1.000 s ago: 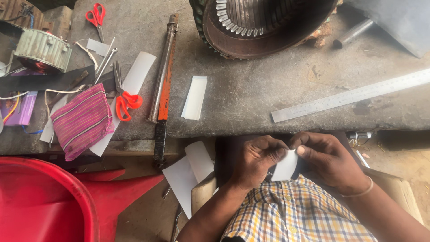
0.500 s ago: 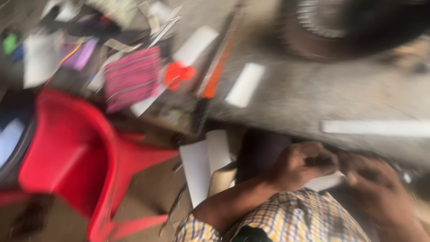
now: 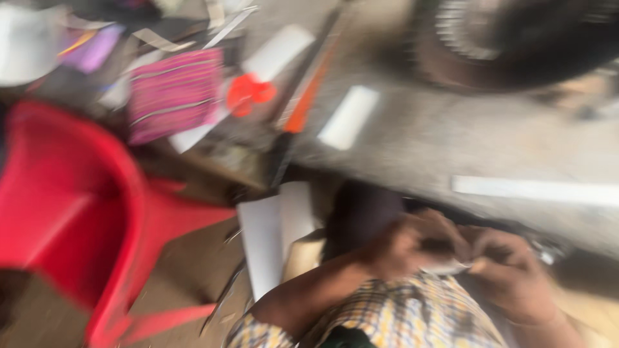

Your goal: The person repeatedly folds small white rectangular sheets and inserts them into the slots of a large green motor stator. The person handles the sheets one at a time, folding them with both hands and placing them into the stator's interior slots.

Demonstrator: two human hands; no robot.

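The picture is motion-blurred. My left hand [image 3: 403,248] and my right hand [image 3: 512,270] meet over my lap, just below the workbench edge, both pinching a small white paper strip [image 3: 451,265] held between them. Most of the strip is hidden by my fingers. My checked shirt fills the bottom of the view.
On the grey workbench [image 3: 451,135] lie a metal ruler [image 3: 535,190], a white paper strip [image 3: 350,117], an orange-handled tool [image 3: 303,106], red scissors [image 3: 250,95], a pink striped pouch [image 3: 174,93] and a round motor stator [image 3: 516,38]. A red plastic chair [image 3: 77,206] stands at left. White sheets [image 3: 274,235] lean under the bench.
The view has swung down and left and gone blurry, bringing the red chair further in. Both hands stay together on the paper strip.
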